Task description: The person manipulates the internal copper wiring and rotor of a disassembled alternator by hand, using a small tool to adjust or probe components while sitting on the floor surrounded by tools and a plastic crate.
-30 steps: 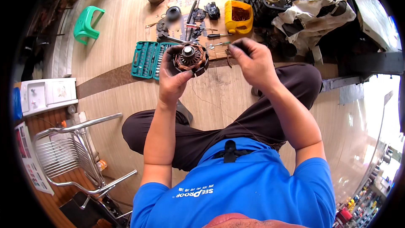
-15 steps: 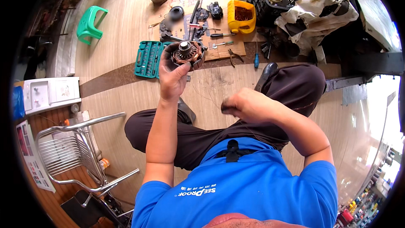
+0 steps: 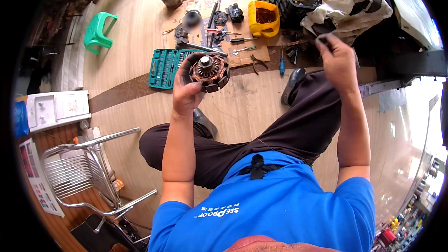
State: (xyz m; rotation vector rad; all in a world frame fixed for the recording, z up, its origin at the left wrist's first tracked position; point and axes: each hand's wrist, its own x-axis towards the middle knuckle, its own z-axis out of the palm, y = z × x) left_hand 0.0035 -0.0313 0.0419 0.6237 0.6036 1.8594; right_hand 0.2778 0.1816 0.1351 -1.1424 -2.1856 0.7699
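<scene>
In my left hand is a motor armature, round, with copper windings, dark segments round its edge and a bright metal shaft end facing up. My thumb and fingers wrap its left side. From its lower edge a thin copper wire runs slack down toward my lap. My right hand is raised at the right, near a stained cloth. Its blackened fingertips are pinched together; whether they hold the wire is too fine to see.
Beyond the armature lie an opened green socket set, pliers, a blue-handled screwdriver and a cut yellow jug with copper scraps. Black crates stand far right; a green stool and a metal chair stand left.
My right hand has swung from above my lap out to the far right. The armature has shifted slightly nearer in my left hand, its rim now more exposed.
</scene>
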